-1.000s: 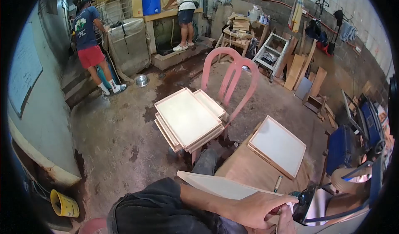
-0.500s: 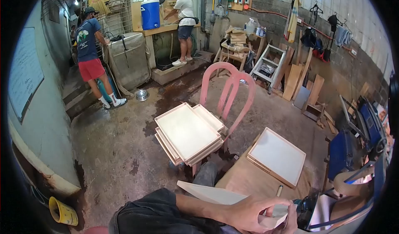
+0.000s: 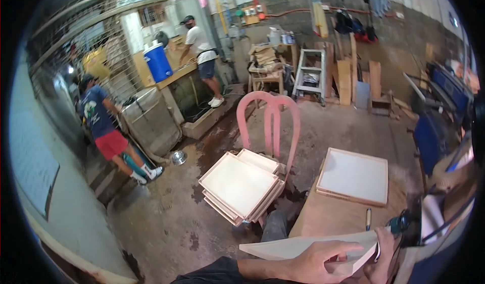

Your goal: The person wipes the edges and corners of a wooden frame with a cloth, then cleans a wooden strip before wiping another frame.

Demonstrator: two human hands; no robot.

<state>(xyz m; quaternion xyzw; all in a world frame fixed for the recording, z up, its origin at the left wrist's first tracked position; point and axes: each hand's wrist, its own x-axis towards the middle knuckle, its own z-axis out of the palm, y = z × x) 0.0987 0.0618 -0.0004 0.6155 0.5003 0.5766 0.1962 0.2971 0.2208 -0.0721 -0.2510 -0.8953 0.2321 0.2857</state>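
A shallow pale wooden tray [image 3: 288, 244] lies tilted across my lap at the bottom of the view. My left hand [image 3: 321, 261] is wrapped over its near edge, fingers bent onto the rim. At the tray's right corner, my right hand [image 3: 385, 256] is closed against the rim; part of it is hidden, and a thin pale and dark sliver beside its fingers is too small to name. Past the tray, a pen-like tool with a light handle [image 3: 368, 218] lies on the brown-covered table [image 3: 313, 216]. A dark green and black object [image 3: 400, 222] sits just beyond my right hand.
More shallow trays [image 3: 242, 185] are stacked on a pink plastic chair [image 3: 273, 115]. Another pair [image 3: 353, 175] lies on the table. Two people [image 3: 101, 115] stand at the back left, near a blue water cooler [image 3: 158, 63]. A stepladder [image 3: 309, 77] and boards lean by the wall.
My view has turned and tilted, so the room sits lower left and rotated. The tray in my hands now shows more of its surface, and my right hand is lower along its corner.
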